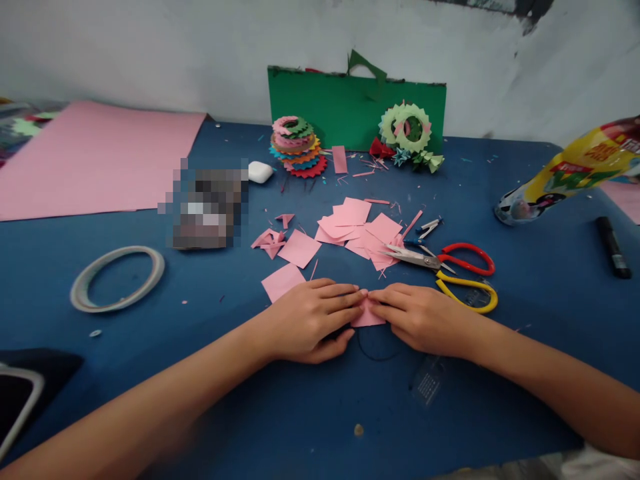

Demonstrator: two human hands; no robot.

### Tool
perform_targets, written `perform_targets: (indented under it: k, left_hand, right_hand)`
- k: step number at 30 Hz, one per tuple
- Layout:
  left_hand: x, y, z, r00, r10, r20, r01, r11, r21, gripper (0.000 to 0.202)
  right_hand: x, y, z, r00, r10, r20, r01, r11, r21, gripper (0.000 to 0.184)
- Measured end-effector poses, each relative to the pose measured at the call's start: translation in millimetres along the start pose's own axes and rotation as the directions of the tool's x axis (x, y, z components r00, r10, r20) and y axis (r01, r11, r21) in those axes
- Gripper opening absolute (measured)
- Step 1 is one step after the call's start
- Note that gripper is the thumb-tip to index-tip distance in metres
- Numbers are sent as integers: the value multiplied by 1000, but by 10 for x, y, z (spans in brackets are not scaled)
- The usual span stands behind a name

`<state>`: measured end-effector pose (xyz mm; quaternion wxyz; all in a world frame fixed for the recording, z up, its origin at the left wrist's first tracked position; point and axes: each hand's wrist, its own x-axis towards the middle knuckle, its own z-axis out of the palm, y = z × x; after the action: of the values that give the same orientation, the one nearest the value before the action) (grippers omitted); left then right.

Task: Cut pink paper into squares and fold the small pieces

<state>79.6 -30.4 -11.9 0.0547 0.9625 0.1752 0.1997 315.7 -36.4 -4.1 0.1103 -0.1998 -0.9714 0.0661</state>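
My left hand (313, 319) and my right hand (419, 317) meet fingertip to fingertip on a small pink paper piece (367, 317) lying on the blue table (540, 280). Both hands press it flat, fingers closed together on the paper. Most of the piece is hidden under the fingers. Just beyond lie several loose pink paper squares (350, 223) and a few small folded pink pieces (270, 240).
Red-handled scissors (440, 259) and yellow-handled scissors (467, 293) lie right of the squares. A tape ring (117, 277) sits at left, a large pink sheet (95, 157) behind it. Stacked paper wreaths (296, 147), a green board (350, 107), a yellow bottle (570, 173) and a black marker (613, 247) stand farther off.
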Motion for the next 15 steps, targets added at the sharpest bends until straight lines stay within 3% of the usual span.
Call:
perform_targets:
  k: [8,15]
  left_hand:
    - [-5,-6,-13,1000,-16,9,17,999,-33,30]
    - [13,2,-11,1000,-26,4,26,999,-47,28]
  right_hand:
    - [-2,-14,-18,1000,26,14,-27,1000,8,30]
    - [-23,-53,37,1000,9,28,-6,996,-84,31]
